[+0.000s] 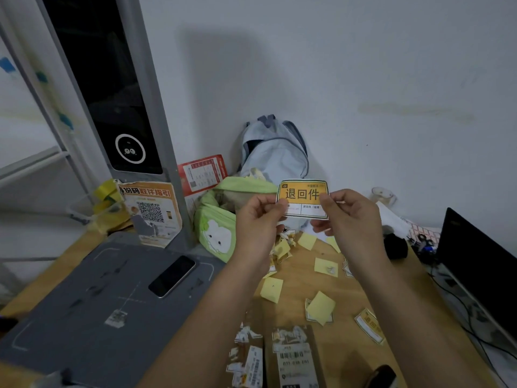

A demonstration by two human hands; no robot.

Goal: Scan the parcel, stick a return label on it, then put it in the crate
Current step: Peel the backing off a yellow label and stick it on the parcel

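Observation:
I hold a yellow return label (302,194) with black characters up in front of me, face toward the camera. My left hand (258,219) pinches its lower left corner and my right hand (349,217) pinches its right edge. The parcel (293,357), a brown flat package with a barcode sticker, lies on the wooden table near the bottom edge, below my arms. A tall scanner stand (112,88) with a dark screen rises at the left over a grey scanning pad (84,303). No crate shows in view.
A phone (172,275) lies on the grey pad. Yellow backing papers (324,306) and torn label scraps litter the table. A green pouch (221,228) and a pale backpack (274,152) sit by the wall. A black monitor (481,264) with cables stands at the right.

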